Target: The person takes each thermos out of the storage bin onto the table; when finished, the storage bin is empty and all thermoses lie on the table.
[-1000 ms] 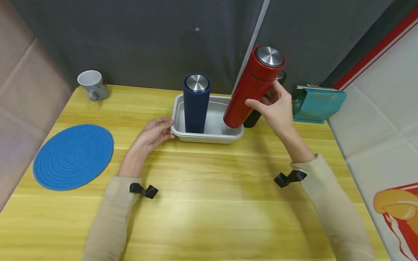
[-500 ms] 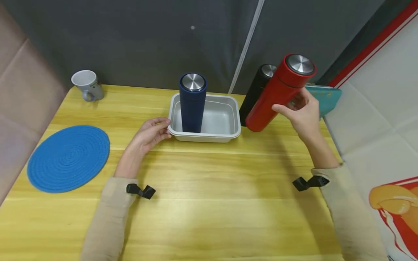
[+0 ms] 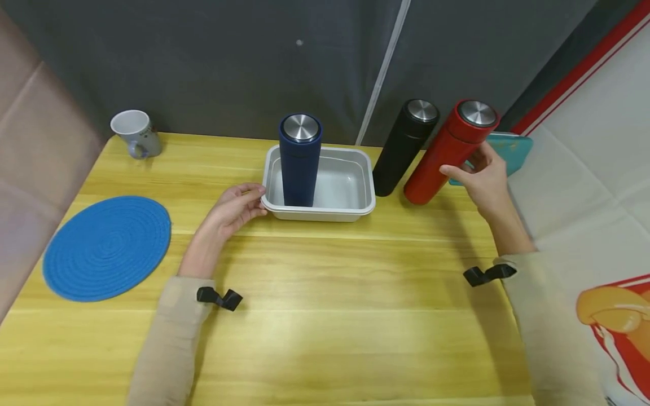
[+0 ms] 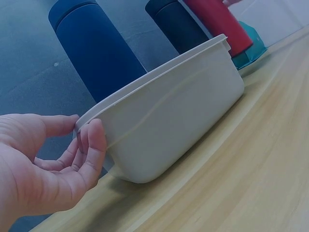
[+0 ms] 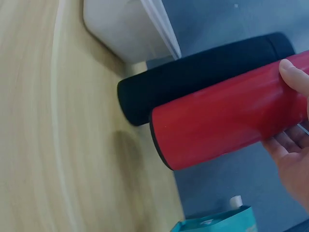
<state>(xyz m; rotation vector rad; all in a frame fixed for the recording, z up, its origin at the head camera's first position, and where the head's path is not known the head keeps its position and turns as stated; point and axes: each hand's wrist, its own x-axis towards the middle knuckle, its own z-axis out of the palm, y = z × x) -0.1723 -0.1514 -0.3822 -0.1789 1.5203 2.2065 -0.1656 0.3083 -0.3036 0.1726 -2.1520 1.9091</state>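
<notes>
Yellow table: right hand (image 3: 482, 177) wrapped round upright red flask (image 3: 447, 155), black flask (image 3: 403, 148) just left of it; left hand (image 3: 231, 211) pinches tray (image 3: 368, 192) rim.

The tray (image 3: 319, 212) sits at the centre rear of the table (image 3: 325, 316); one flask (image 3: 300, 160) stands upright in the tray's left part; a second flask (image 3: 404, 148) stands on the table just right of the tray; a third flask (image 3: 449, 152) stands just right of the second, held by the right hand (image 3: 484, 177); a pouch (image 3: 510, 152) lies behind that hand; the left hand (image 3: 235, 208) touches the tray's left rim; a round mat (image 3: 106, 246) lies at the table's left; a mug (image 3: 134, 132) stands at the rear left corner, behind the mat.
</notes>
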